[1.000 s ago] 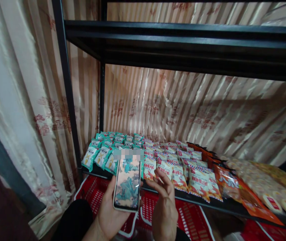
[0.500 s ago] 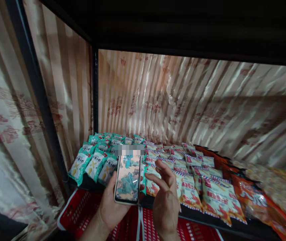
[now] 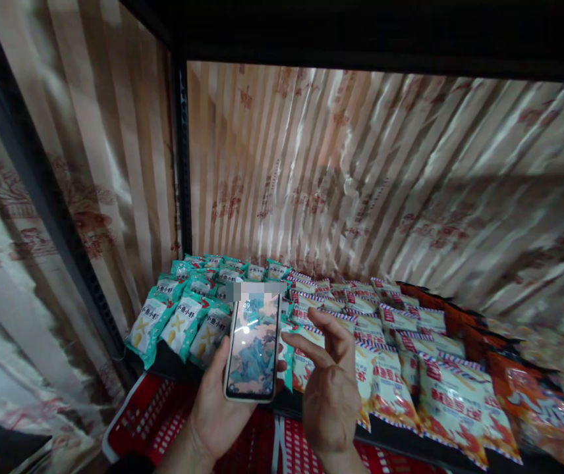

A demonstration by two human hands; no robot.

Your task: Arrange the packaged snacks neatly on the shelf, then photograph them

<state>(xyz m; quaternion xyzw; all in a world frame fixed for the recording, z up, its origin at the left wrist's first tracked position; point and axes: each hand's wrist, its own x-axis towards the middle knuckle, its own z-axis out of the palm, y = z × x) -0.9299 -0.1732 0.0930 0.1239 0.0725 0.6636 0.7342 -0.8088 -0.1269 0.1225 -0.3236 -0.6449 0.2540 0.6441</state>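
Observation:
A smartphone with a lit screen showing a blue and beige landscape picture is held upright in my left hand, thumb along its left edge and fingertips on its right. My right hand is just right of the phone, holding nothing, its fingers bent and apart; the index fingertip is near the phone's right edge. Behind the phone, teal-and-white snack bags lie in rows. White snack bags with red lettering and striped edges are behind and right of my right hand.
Orange bags and clear packs lie farther right on the dark shelf. Red baskets stand below the shelf edge. A black post and patterned sheeting enclose the back and left; a dark shelf hangs overhead.
The view has tilted slightly downward and come nearer the shelf, so the bags look a little larger. Both hands and the phone keep nearly the same pose.

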